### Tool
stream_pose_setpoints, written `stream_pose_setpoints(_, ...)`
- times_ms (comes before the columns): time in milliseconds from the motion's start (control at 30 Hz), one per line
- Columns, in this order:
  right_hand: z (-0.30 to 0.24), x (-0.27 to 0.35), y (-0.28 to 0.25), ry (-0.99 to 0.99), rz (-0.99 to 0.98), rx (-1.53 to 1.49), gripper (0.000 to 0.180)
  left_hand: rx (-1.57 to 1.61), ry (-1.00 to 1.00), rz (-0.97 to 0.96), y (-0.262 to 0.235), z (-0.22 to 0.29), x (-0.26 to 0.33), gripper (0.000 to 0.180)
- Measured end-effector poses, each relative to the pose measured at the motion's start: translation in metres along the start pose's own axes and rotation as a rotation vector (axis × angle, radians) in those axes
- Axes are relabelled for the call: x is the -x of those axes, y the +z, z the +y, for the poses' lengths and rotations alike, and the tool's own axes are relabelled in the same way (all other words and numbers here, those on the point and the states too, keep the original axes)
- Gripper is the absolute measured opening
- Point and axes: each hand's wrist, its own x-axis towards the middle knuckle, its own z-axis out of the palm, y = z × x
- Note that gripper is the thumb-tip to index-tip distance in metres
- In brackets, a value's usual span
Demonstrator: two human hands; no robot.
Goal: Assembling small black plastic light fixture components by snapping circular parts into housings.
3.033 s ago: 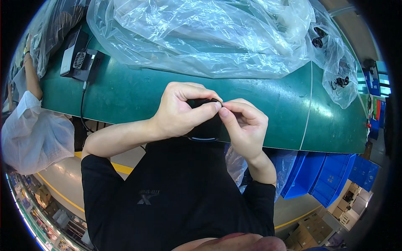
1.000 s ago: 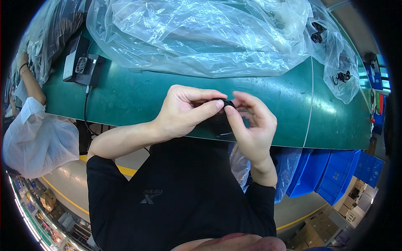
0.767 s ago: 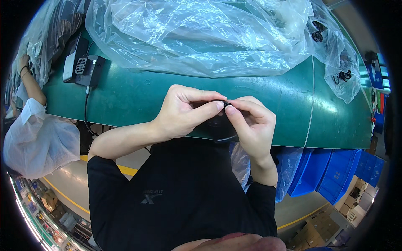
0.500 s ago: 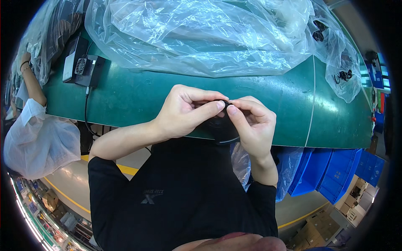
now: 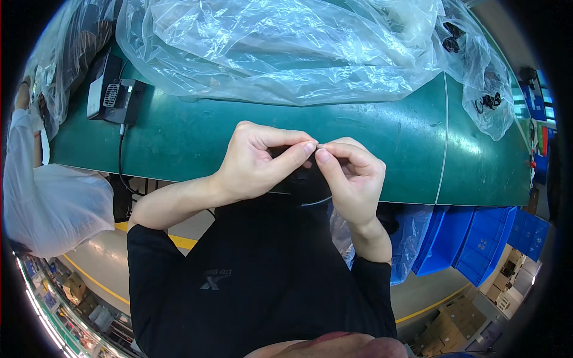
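Two hands meet over the near edge of the green table (image 5: pixel 382 143). I see my left hand (image 5: pixel 258 160) and right hand (image 5: pixel 351 176) pinched fingertip to fingertip on a small black part (image 5: pixel 301 179), mostly hidden between them. Clear plastic sheeting (image 5: pixel 286 48) lies far across; a black device (image 5: pixel 113 95) sits far left.

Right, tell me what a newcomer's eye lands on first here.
First the two hands, the left hand and right hand, fingertips pinched together over a small dark part at the near edge of the green table. Then the big crumpled clear plastic sheet heaped along the table's far side, and a black device at the far left.
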Motion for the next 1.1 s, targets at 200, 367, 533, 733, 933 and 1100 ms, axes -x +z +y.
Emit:
stream_pose_setpoints(200,0.001,-0.004,-0.005,0.031,-0.001,0.014,0.007,0.242,-0.153,0.025,0.002,-0.001,0.001,0.018)
stream_pose_setpoints(367,-0.005,-0.007,-0.013,0.146,-0.017,-0.041,0.007,0.281,-0.201,-0.016,0.004,0.002,0.000,0.020)
stream_pose_setpoints(533,-0.004,-0.005,-0.016,0.113,-0.038,0.044,0.008,0.340,-0.214,-0.076,0.004,-0.004,0.000,0.024)
stream_pose_setpoints(733,-0.006,-0.009,-0.020,0.193,0.144,-0.127,0.009,0.555,-0.341,-0.147,0.005,0.004,-0.003,0.031)
stream_pose_setpoints(933,-0.013,-0.009,-0.023,0.223,0.052,-0.151,0.025,0.589,-0.372,-0.195,0.002,0.003,-0.001,0.029)
stream_pose_setpoints(1100,-0.013,-0.007,-0.022,0.264,0.022,-0.213,0.032,0.539,-0.366,-0.205,0.002,0.000,-0.001,0.033)
